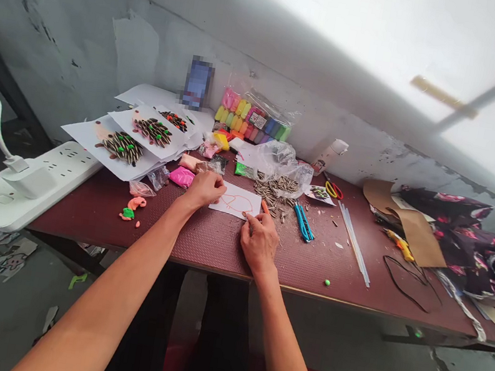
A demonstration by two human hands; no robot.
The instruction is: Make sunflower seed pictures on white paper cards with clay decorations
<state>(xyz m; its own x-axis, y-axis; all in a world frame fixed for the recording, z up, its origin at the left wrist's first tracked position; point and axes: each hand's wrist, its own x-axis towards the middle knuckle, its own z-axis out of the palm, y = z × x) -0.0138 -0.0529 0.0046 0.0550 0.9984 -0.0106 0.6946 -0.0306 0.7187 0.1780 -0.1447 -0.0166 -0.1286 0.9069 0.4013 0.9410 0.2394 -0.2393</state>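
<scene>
Left hand [207, 190], centre of the frame: fingers bunched nearly closed at the left edge of a small white card [236, 199]. Whether it pinches anything, cannot tell. Right hand [261, 243]: half curled, fingertips at the card's lower right edge, an orange pen [265, 206] apparently tucked among the fingers.

Card lies flat on the dark red surface [217, 250], mid-frame. Done on it: a rounded outline in orange line, with some inner strokes. No seeds or clay seen on the outline. By contrast, the white sheets [88, 140], left of centre, carry spiky seed figures dotted with green and orange; these look complete, as judged from here.

Just beyond the right hand: loose striped seeds [278, 187], a blue cutter [304, 222], scissors [334, 190]. Left of the card: bright pink packet [181, 177], small clay lumps [127, 213]. Farther right: clear sticks [354, 244], a yellow glue gun [401, 244], dark floral cloth [460, 246]. Far left: white power strip [50, 190].

Writing: the clay pack [252, 124], upper centre, bears a white label with a square code; wording too small. White bottle [329, 156] has faint print, unreadable. No brand legible anywhere.
</scene>
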